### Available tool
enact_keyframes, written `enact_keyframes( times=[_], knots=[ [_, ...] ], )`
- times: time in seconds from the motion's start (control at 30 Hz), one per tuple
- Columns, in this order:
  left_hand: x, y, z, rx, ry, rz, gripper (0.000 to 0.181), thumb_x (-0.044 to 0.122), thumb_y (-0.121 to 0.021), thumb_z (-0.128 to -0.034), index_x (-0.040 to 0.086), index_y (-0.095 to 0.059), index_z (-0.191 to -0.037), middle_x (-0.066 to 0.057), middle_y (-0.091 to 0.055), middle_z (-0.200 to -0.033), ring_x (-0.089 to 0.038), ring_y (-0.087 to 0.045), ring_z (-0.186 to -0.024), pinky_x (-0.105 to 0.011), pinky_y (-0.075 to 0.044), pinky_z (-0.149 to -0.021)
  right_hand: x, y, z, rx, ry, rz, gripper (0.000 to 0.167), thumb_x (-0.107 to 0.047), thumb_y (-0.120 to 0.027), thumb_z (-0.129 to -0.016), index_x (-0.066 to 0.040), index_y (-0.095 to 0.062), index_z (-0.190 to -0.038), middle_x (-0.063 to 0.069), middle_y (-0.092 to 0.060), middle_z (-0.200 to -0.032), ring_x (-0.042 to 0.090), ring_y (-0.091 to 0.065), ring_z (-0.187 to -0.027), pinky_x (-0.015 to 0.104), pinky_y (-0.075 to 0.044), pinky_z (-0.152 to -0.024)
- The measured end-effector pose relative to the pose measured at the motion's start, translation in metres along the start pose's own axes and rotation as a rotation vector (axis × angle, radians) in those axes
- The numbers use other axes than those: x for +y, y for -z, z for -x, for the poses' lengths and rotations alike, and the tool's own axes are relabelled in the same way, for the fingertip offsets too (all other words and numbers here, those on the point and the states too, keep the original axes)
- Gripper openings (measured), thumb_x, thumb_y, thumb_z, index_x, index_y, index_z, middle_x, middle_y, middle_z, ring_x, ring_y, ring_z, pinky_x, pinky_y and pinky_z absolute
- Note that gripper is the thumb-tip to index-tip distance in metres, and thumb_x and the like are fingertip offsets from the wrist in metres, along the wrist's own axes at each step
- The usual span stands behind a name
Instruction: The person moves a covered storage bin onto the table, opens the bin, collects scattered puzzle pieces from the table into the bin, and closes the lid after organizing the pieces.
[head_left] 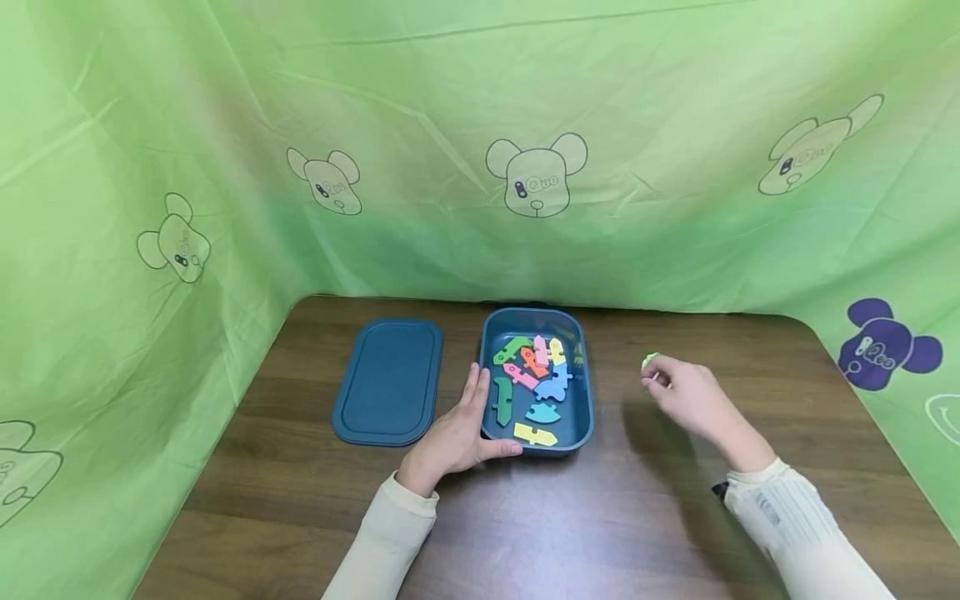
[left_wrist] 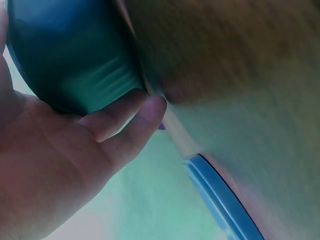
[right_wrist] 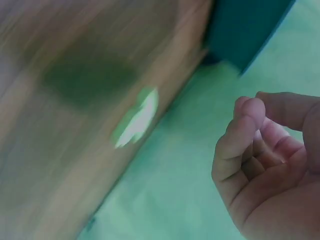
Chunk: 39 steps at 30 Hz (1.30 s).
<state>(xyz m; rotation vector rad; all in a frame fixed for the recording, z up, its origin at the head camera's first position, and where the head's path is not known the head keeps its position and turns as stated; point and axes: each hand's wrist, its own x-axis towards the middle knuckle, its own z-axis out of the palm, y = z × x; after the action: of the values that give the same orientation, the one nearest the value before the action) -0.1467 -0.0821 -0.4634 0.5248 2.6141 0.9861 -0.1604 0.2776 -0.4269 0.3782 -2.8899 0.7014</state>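
A dark blue box (head_left: 572,425) holds several flat, coloured notched pieces, among them a dark green one (head_left: 503,402), a yellow one (head_left: 535,434) and a teal one (head_left: 542,412). My left hand (head_left: 453,437) rests against the box's left side, fingers straight along the wall, thumb at the front edge. To the right of the box, my right hand (head_left: 693,396) is above the table with curled fingers. In the right wrist view its thumb and fingertips (right_wrist: 250,110) meet, with nothing visible between them. A blurred light green piece (right_wrist: 136,120) appears apart from them.
A dark blue lid (head_left: 390,383) lies flat on the wooden table (head_left: 510,517), left of the box. Green cloth (head_left: 420,250) with printed bear heads hangs behind the table and along both sides.
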Motion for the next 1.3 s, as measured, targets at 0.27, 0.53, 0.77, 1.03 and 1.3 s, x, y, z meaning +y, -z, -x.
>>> enact_keyframes(
  times=[0.27, 0.53, 0.77, 1.03, 1.3],
  knots=[
    [-0.001, 0.000, 0.000, 0.003, -0.003, -0.002, 0.122, 0.067, -0.072, -0.0819, 0.017, 0.004, -0.164, -0.003, 0.014, -0.169, -0.040, -0.031, -0.144, -0.055, -0.038, -0.107, 0.054, 0.005, -0.002, -0.038, -0.090, 0.053, 0.018, -0.005, -0.067, -0.089, 0.007, -0.067, -0.103, 0.018, -0.070, -0.086, 0.039, -0.066, -0.081, 0.057, -0.048, -0.075],
    [0.001, 0.000, 0.001, 0.002, 0.001, -0.002, 0.122, 0.067, -0.072, -0.0820, 0.017, 0.004, -0.164, -0.003, 0.014, -0.169, -0.041, -0.033, -0.143, -0.055, -0.039, -0.107, 0.080, -0.002, -0.004, -0.165, -0.138, 0.072, 0.043, -0.009, -0.070, -0.088, 0.011, -0.059, -0.124, 0.034, -0.065, -0.111, 0.057, -0.058, -0.105, 0.068, -0.043, -0.086],
    [0.001, 0.000, 0.001, -0.001, 0.000, -0.009, 0.122, 0.067, -0.072, -0.0821, 0.018, 0.005, -0.164, -0.001, 0.015, -0.168, -0.040, -0.032, -0.144, -0.054, -0.038, -0.107, 0.085, -0.007, -0.005, -0.151, -0.082, 0.061, 0.033, -0.008, -0.073, -0.085, 0.006, -0.064, -0.113, 0.022, -0.070, -0.094, 0.045, -0.065, -0.090, 0.060, -0.047, -0.078],
    [0.001, 0.002, 0.000, 0.002, 0.011, -0.009, 0.123, 0.070, -0.071, -0.0810, 0.018, 0.004, -0.164, 0.001, 0.015, -0.168, -0.041, -0.033, -0.143, -0.055, -0.039, -0.107, 0.085, -0.011, -0.005, -0.149, -0.064, 0.048, 0.033, -0.012, -0.075, -0.087, 0.005, -0.063, -0.112, 0.014, -0.068, -0.088, 0.034, -0.064, -0.083, 0.055, -0.048, -0.075],
    [0.001, 0.000, 0.000, 0.002, 0.011, 0.005, 0.122, 0.066, -0.073, -0.0819, 0.019, 0.003, -0.164, 0.000, 0.015, -0.168, -0.041, -0.032, -0.144, -0.056, -0.038, -0.106, 0.083, -0.012, -0.002, -0.136, -0.052, 0.047, 0.029, -0.017, -0.076, -0.087, 0.000, -0.065, -0.107, 0.007, -0.067, -0.086, 0.028, -0.063, -0.080, 0.049, -0.047, -0.073]
  ],
)
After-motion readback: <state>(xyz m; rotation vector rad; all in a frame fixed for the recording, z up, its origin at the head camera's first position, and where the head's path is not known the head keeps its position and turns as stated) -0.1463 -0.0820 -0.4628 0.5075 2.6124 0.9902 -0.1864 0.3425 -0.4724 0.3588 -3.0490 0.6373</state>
